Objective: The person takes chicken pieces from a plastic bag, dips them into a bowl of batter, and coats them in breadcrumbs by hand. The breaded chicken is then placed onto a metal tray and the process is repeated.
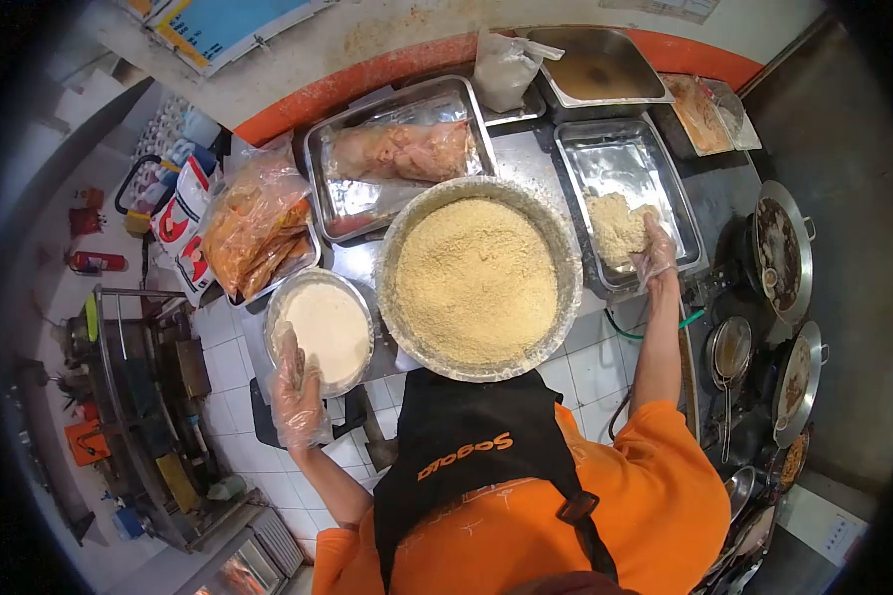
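Observation:
My left hand (pixel 300 392), in a clear plastic glove, hovers at the near left rim of a bowl of pale batter (pixel 332 327). Its fingers point forward, thumb apart, with nothing visible in them. A big round metal pan (pixel 391 332) full of yellowish breadcrumbs (pixel 476 278) stands in front of me. On the right, my gloved right hand (pixel 656 256) reaches into a rectangular metal tray (pixel 620 149). Its fingers close on the right edge of a crumb-coated piece of food (pixel 615 228) lying in the tray; the fingertips are partly hidden.
Behind the pan, a metal tray (pixel 342 213) holds a plastic bag of raw meat (pixel 402 151). Bagged orange-coloured meat (pixel 258 228) sits at left. A deep steel container (pixel 605 69) and a white plastic bag (pixel 506 74) stand at the back. Woks (pixel 782 253) and a strainer (pixel 730 352) are at right.

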Available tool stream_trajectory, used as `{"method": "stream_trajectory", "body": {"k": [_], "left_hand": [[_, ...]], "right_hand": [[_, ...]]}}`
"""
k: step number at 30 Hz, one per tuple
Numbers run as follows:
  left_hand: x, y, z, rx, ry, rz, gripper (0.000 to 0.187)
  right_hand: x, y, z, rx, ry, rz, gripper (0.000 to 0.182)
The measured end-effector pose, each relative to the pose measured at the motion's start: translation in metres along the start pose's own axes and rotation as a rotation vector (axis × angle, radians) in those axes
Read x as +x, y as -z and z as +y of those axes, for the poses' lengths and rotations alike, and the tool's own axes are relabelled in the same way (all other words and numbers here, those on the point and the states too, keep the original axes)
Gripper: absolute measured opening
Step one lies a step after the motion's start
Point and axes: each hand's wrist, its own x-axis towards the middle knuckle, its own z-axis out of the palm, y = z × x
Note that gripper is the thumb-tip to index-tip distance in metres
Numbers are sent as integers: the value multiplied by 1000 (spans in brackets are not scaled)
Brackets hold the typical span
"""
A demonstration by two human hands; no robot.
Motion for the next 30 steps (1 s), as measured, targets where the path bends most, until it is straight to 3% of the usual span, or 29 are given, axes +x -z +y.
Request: {"method": "stream_trajectory", "body": {"k": [3, 5, 7, 8, 9, 10, 11, 12, 13, 14, 16, 17, 18, 22, 24, 26, 27, 29, 30], "left_hand": [[7, 3, 8, 36, 42, -46, 54], [14, 6, 18, 108, 43, -91, 54], [23, 7, 22, 191, 52, -134, 54], [29, 7, 19, 177, 8, -171, 54], [35, 8, 13, 165, -31, -193, 55], [42, 10, -3, 247, -121, -165, 53], [55, 15, -21, 336, -214, -135, 51], [68, 18, -27, 419, -194, -136, 49], [79, 12, 6, 514, -234, -159, 48], [96, 17, 3, 547, -248, -198, 49], [131, 25, 2, 588, -502, -110, 45], [147, 40, -1, 567, -365, -47, 41], [172, 44, -7, 518, -251, -25, 38], [243, 74, -25, 761, -282, 90, 30], [280, 79, -36, 852, -316, 154, 29], [312, 77, -41, 1157, -217, 89, 31], [321, 74, -38, 1148, -216, 102, 31], [329, 64, -8, 1299, -43, -76, 31], [347, 65, -24, 1289, -50, -75, 31]], "right_hand": [[35, 28, 26, 3, -127, -2, 39], [52, 45, 34, -144, -90, 41, 38], [73, 73, 39, -724, 27, 112, 41], [72, 79, 31, -1339, 294, 184, 43], [111, 128, 56, -1351, 488, 157, 49], [80, 94, 34, -1211, 403, 156, 38], [49, 59, 17, -1397, 409, 328, 36], [41, 50, 13, -1512, 487, 362, 35], [41, 55, 13, -1624, 573, 399, 35], [55, 79, 19, -1557, 606, 376, 33], [9, 39, -6, -1457, 476, 415, 33], [18, 68, -3, -1242, 566, 252, 33], [7, 75, -2, -1217, 628, 235, 32], [-38, 76, -10, -1141, 748, 225, 31], [-55, 71, -10, -1159, 671, 338, 31], [-63, 74, -7, -1175, 674, 334, 31], [-66, 74, -6, -1194, 660, 340, 31], [-79, 65, -6, -1186, 675, 302, 31], [-87, 62, -6, -1177, 678, 266, 31]]}}
